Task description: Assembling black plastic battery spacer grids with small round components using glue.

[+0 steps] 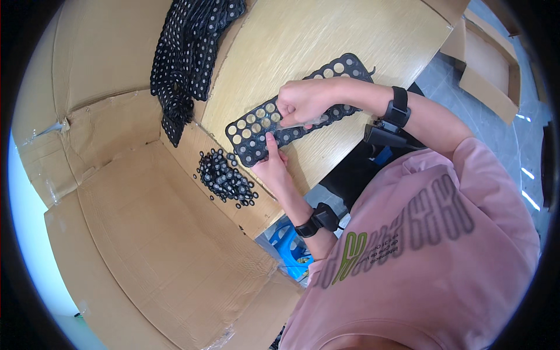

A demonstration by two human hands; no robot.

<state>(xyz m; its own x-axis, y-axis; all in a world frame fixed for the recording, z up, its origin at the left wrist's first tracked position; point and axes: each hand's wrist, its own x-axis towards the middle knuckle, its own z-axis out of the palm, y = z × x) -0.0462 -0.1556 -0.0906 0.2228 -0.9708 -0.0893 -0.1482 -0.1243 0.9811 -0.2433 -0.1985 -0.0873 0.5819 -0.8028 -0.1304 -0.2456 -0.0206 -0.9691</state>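
A long black sheet (261, 121) with rows of round spots lies slantwise on the wooden table. Some spots are pale, others grey; whether the pale ones are open holes I cannot tell. At the sheet's near left edge, my left hand (270, 168) is closed on it, thumb on top and fingers underneath. Above the sheet's middle, my right hand (306, 104) is bent down in a pinch. A thin clear strip (315, 121) shows at its fingertips, its kind unclear. Left of the sheet is a pile of small black rings (224, 178).
The pale wooden table (303, 35) carries the work. Several similar black spotted sheets (189, 46) hang in a heap at the far left. Large cardboard (169, 216) walls border the left side. A blue plastic stool (289, 242) stands below; another cardboard box (487, 70) lies at the right.
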